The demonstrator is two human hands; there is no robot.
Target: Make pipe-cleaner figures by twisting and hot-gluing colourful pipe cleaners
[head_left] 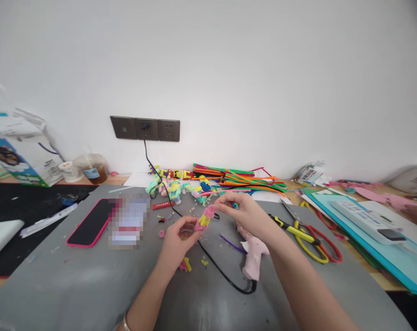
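Note:
A small pink and yellow figure point(204, 219), fuzzy like twisted pipe cleaner, is held up above the grey mat. My left hand point(178, 240) is closed around its lower part, between thumb and fingers. At the pink top, the fingertips of my right hand point(241, 212) are pinched together, touching it or just beside it; I cannot tell which. Below my right wrist lies a pink glue gun point(253, 259), its nozzle end partly hidden by that hand. Another pink and yellow piece point(185, 264) rests on the mat under my left hand. A purple pipe cleaner point(232, 243) lies beside the glue gun.
A black cord point(222, 272) runs across the mat to the wall socket point(145, 128). Bundled pipe cleaners point(249, 179) lie at the back. Scissors point(310, 239) and yellow-black cutters point(294, 230) lie right; a pink-edged phone point(93, 223) and a drink cup point(93, 169) are left.

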